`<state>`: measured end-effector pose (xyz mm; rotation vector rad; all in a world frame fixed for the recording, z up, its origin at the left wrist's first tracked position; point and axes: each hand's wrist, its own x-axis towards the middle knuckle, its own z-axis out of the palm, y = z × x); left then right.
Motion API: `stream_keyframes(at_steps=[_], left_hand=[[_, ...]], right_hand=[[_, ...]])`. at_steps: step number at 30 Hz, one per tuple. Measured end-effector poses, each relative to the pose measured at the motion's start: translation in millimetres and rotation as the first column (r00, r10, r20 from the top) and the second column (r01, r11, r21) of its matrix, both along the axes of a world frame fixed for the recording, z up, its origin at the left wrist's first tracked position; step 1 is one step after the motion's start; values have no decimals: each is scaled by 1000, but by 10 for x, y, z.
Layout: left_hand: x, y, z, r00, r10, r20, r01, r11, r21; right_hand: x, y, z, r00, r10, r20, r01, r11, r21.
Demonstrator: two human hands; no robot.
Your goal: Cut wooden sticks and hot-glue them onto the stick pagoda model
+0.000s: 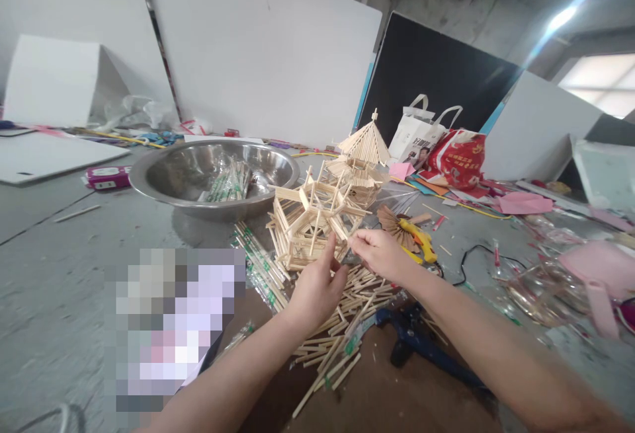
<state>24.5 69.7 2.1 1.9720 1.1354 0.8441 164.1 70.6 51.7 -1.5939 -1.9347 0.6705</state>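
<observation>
A many-sided frame of pale wooden chopsticks (317,211) stands in front of me. My left hand (317,287) is at its near side, index finger stretched up against the sticks and thumb apart. At the frame's lower right corner, the fingertips of my right hand (380,251) are pinched together on the end of a stick. Loose chopsticks (342,347) lie heaped below both hands. Paper-wrapped chopsticks (260,264) with green print lie left of the frame. A blue-handled cutter (421,344) rests under my right forearm, and a yellow glue gun (419,238) lies beyond my right hand.
A steel basin (163,185) holding wrapped chopsticks stands at the back left. Behind the frame rises a stick-built pointed roof (367,142). A white bag (417,132) and red bag (459,158) stand farther back. Clear plastic pieces (540,294) litter the right.
</observation>
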Motion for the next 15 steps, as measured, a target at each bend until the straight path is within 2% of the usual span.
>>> stream_keyframes(at_steps=[11, 15], left_hand=[[-26, -32, 54, 960, 57, -275, -26, 993, 117], [-25, -37, 43, 956, 62, -286, -23, 990, 137]], right_hand=[[-11, -1, -6, 999, -11, -32, 11, 1000, -20], [-1, 0, -3, 999, -12, -38, 11, 1000, -24]])
